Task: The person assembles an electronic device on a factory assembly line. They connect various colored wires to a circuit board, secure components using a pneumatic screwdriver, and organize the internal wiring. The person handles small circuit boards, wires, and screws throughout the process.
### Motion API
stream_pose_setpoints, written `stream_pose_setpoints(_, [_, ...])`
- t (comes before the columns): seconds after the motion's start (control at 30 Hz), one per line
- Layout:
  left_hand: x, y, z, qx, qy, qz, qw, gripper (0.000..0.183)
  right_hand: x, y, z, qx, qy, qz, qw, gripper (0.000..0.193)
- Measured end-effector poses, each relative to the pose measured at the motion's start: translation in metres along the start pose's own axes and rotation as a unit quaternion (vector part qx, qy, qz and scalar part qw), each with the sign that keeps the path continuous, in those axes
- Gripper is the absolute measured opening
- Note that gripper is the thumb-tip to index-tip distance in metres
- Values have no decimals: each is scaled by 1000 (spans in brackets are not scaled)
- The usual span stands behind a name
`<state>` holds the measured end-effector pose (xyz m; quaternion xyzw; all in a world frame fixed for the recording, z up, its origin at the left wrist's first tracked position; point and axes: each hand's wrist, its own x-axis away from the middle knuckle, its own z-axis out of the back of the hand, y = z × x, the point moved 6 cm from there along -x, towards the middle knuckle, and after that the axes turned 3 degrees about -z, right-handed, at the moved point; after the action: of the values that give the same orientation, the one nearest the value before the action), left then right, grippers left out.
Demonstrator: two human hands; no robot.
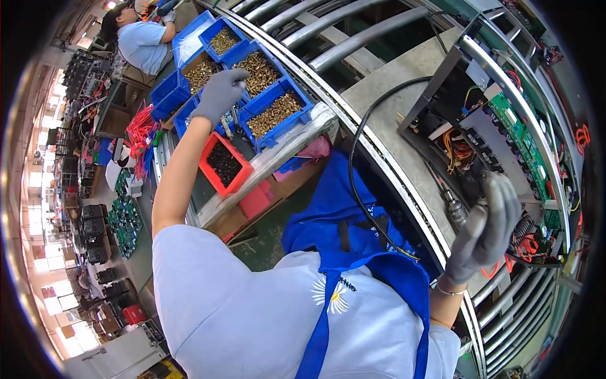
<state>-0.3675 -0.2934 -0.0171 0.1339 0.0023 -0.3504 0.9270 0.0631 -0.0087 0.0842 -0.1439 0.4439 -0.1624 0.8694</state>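
My left hand, in a grey glove, is over the blue bins, with its fingers drawn together beside a blue bin of brass screws. Whether anything is pinched in them is hidden. On the right, my gloved right hand is curled in front of an open metal equipment case. A dark part shows at its fingertips; I cannot make out what it is. Inside the case are a green circuit board and bundled wires. A metal-tipped tool on a cord is close to my right hand.
Another blue bin of brass fasteners and a red bin of black screws stand on the left bench. A black cable loops across the metal rail. Rollers run beyond it. A co-worker sits at the far left.
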Motion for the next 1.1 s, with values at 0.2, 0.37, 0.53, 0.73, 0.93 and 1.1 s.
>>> stream_pose_setpoints(0.2, [-54,-14,-58,-79,-137,-70,985,45,8,-13,-6,-9,-16,-1,1000,30])
stream_pose_setpoints(0.37, [-63,-4,-55,54,-234,26,970,22,27,5,6,16,5,-86,996,34])
stream_pose_setpoints(0.53, [-56,-25,-28,184,-141,67,970,19,34,12,8,3,7,-101,995,34])
stream_pose_setpoints(0.73, [-51,-42,-16,265,-115,138,947,27,26,4,6,-16,10,-87,996,31])
stream_pose_setpoints(0.93, [-49,-62,-22,386,-110,167,901,31,25,2,5,-18,4,-88,996,27])
stream_pose_setpoints(1.1, [-42,-52,-12,416,-94,175,887,34,23,-1,4,-16,1,-86,996,26])
